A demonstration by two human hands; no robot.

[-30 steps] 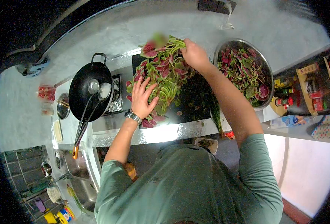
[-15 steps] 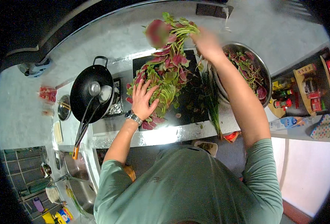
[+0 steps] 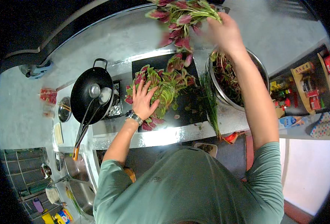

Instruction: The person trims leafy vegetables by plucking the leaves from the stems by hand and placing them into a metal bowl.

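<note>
My left hand (image 3: 143, 100) lies flat with spread fingers on a pile of red amaranth (image 3: 168, 87), leaves and pale green stems together. Beneath the pile is a black board or cooktop surface (image 3: 192, 116); I cannot tell which. Higher up, my right hand (image 3: 226, 37) is closed round the stems of a bunch of amaranth (image 3: 183, 22), its red-and-green leaves hanging to the left. Under my right forearm stands a large steel bowl (image 3: 266, 74) with more amaranth stems and leaves in it, partly hidden by the arm.
Long thin green onions (image 3: 211, 106) lie between the black surface and the bowl. At left, a black wok (image 3: 81, 84) holds two long-handled ladles (image 3: 104, 96). A sink (image 3: 84, 194) is at lower left. Jars and bottles fill a shelf (image 3: 297, 84) at right.
My right hand has lifted the amaranth bunch up and to the right, away from the pile. The left hand has stayed on the pile.
</note>
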